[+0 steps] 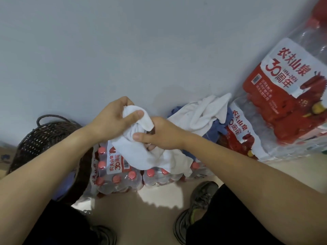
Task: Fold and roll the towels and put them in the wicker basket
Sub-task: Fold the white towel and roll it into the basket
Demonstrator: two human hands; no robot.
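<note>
Both hands meet over a white terry-cloth towel (136,151) held up in front of a pale grey wall (123,41). The left hand (113,119) is curled over the upper end of the towel, thumb pressed against the cloth and fingers wrapped behind it, gripping a bunched, partly rolled portion. The right hand (159,135) is closed on the same towel just beside the left one, its thumb lying across the front of the fabric and its fingers tucked underneath, so the two hands almost touch. The loose lower part of the towel hangs down and drapes onto shrink-wrapped packs of small water bottles with red caps (116,175) that stand on the beige floor (150,209). To the left, beside these packs and partly hidden by the left forearm, sits the dark brown woven wicker basket (35,140) with a loop handle at its rim; its inside cannot be made out. Behind the right hand, a heap of more cloth lies on another pack: a crumpled white towel (200,115) on top of blue fabric (214,135). A large pack of bottles with a red and white label (283,96) leans at the right. Grey sneakers (200,200) and black trousers show at the bottom.
</note>
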